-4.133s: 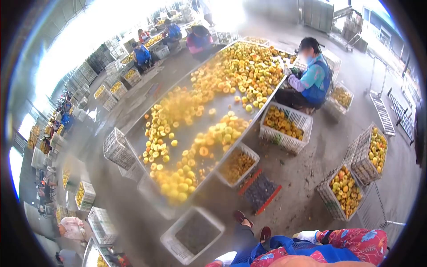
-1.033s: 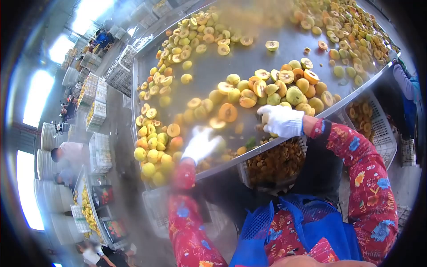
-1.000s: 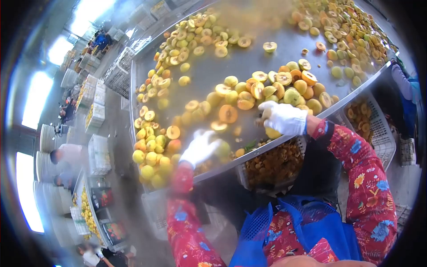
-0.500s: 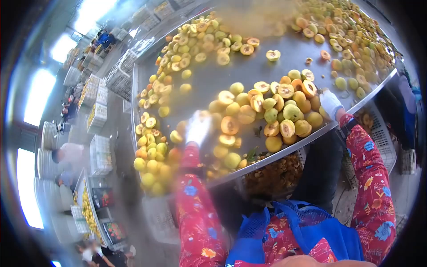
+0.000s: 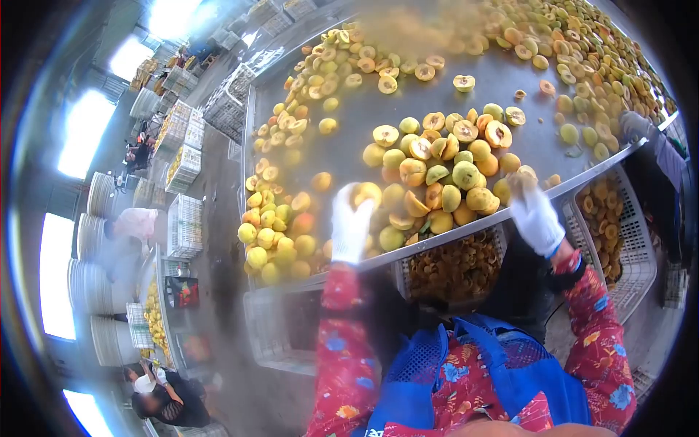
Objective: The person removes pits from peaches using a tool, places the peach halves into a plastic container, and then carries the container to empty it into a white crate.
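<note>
A yellow fruit [image 5: 366, 194] is held in the gloved left hand [image 5: 349, 226]; its underside is hidden. The fruit heap [image 5: 451, 171] is spread rightward from that grip, long axis running across to the gloved right hand [image 5: 537, 222]; neither hand is clearly nearer. Right fingertips are blurred against a brownish piece [image 5: 522, 180]; whether it is gripped cannot be told. Far fruit [image 5: 422, 30] is hazed.

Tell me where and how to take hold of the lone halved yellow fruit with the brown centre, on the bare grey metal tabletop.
Likely best: set the grip on the rounded skin at both sides of the halved yellow fruit, coming from above. Its cut face appears to face up, and bare grey metal tabletop around it should leave room.
</note>
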### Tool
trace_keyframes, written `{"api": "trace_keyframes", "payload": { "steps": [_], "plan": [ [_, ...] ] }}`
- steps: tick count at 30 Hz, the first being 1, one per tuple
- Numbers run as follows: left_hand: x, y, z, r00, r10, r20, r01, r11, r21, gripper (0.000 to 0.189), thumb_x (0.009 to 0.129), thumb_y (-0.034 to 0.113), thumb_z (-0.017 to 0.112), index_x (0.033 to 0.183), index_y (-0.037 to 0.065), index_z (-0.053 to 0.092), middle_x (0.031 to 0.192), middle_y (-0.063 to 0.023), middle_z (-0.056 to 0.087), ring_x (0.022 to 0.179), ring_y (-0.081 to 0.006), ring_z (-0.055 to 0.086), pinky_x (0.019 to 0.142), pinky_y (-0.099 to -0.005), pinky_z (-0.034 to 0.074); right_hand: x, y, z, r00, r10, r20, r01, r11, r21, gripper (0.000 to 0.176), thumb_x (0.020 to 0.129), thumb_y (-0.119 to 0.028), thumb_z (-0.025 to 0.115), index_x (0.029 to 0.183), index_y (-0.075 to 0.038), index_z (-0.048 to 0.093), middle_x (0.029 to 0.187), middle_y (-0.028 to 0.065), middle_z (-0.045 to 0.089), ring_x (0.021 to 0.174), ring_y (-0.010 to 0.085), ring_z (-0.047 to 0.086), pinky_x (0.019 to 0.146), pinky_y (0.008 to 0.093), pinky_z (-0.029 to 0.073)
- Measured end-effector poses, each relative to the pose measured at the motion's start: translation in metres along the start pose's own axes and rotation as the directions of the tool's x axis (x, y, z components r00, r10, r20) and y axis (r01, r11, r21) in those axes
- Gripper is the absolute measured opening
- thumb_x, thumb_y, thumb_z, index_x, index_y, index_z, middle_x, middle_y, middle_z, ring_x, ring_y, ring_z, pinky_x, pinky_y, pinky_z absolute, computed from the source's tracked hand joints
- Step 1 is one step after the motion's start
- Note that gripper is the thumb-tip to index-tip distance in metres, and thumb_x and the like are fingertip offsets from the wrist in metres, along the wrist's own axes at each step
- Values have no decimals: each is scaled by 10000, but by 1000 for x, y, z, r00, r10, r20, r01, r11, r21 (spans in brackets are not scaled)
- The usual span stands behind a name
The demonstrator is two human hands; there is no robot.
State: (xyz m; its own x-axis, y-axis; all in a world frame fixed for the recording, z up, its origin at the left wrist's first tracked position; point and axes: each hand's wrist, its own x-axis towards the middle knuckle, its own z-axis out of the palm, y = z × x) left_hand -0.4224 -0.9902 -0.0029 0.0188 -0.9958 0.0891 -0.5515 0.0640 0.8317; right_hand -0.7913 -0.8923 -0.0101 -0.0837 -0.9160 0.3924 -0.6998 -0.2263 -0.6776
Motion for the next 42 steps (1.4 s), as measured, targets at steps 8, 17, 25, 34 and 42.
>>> {"api": "trace_keyframes", "payload": {
  "steps": [8,17,25,34,42],
  "plan": [
    [-117,38,17,821,-307,482,553,216,-805,431,854,52,610,1264,146,518,1021,-106,654,630,-174,630,464,-238,481,-64,-127,41,910,40,413,-130,973,192,340,996,-267,614,1247,-41,577,971,177,723,842,384,712,734,451,577],
    [-165,27,44,793,-248,556,593,107,-798,460,1073,472,450,1318,86,500,1033,-131,649,735,-170,611,586,-266,487,-81,-153,39,715,247,654,-300,953,-31,246,1014,-262,568,1107,-35,587,854,197,704,744,404,699,663,475,569],
    [-170,32,44,836,-319,446,547,422,-723,410,1099,405,414,1235,38,537,960,-133,658,766,-163,617,637,-269,511,-92,-155,53,710,305,635,-302,946,-117,268,997,-286,593,1059,-28,553,777,205,681,665,413,675,583,492,538],
    [-171,15,55,916,-252,312,400,636,-660,420,1107,398,393,1216,26,557,966,-115,640,820,-160,636,697,-289,527,-81,-153,47,725,343,597,-353,930,-106,321,962,-327,642,1055,-33,554,836,210,693,735,396,692,637,470,550],
    [-169,28,52,864,-305,401,503,557,-661,437,1103,410,409,1206,17,570,1002,-117,638,918,-187,642,854,-320,528,-92,-147,55,741,271,614,-232,962,-145,289,981,-308,614,1075,-38,569,794,207,669,710,415,681,623,491,552]
  ]
}}
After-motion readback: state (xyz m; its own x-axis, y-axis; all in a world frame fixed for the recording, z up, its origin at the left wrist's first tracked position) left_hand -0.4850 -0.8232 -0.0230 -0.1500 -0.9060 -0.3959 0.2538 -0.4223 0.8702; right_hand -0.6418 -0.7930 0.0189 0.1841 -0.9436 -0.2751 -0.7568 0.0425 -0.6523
